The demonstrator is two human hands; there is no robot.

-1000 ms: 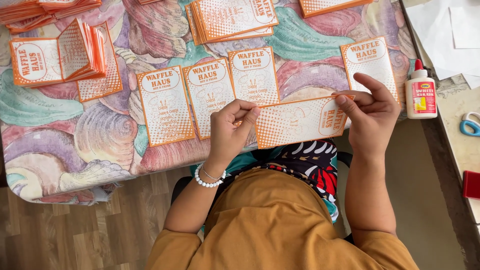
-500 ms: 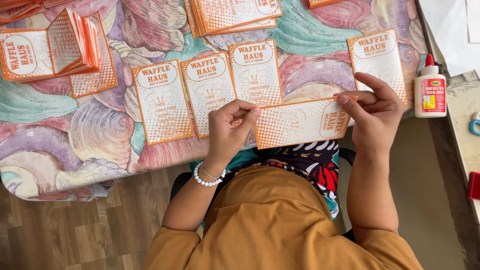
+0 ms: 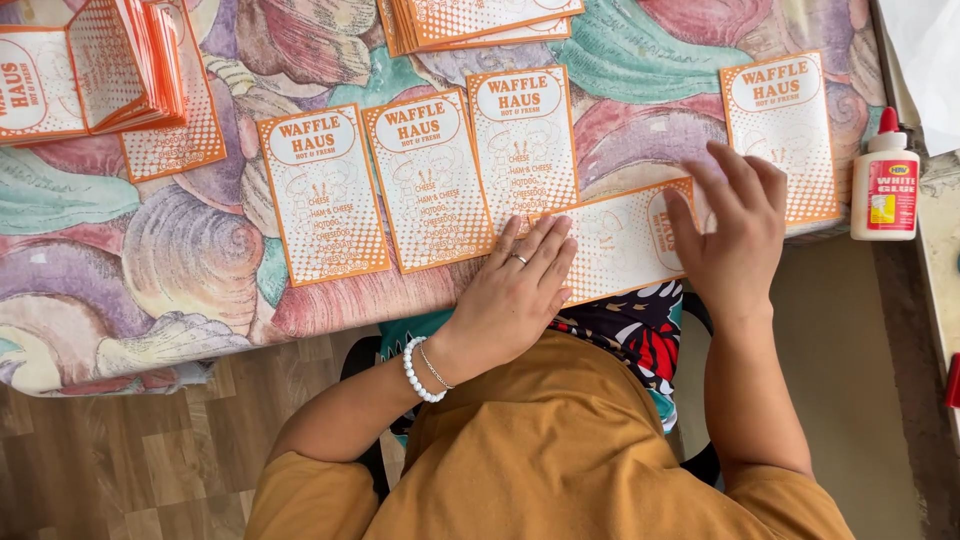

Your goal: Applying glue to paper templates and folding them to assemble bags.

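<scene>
Flat, both hands (image 3: 520,290) press a card (image 3: 620,240) onto the shell-print tablecloth (image 3: 180,250).

The left hand (image 3: 520,290) and right hand (image 3: 735,225) cover both ends of the sideways card (image 3: 620,240); the top edge crops the card stack (image 3: 480,20).

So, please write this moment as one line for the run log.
left hand: flat on sideways card | right hand: flat on same card | card: at table edge | nearby: three upright cards, glue bottle
</scene>
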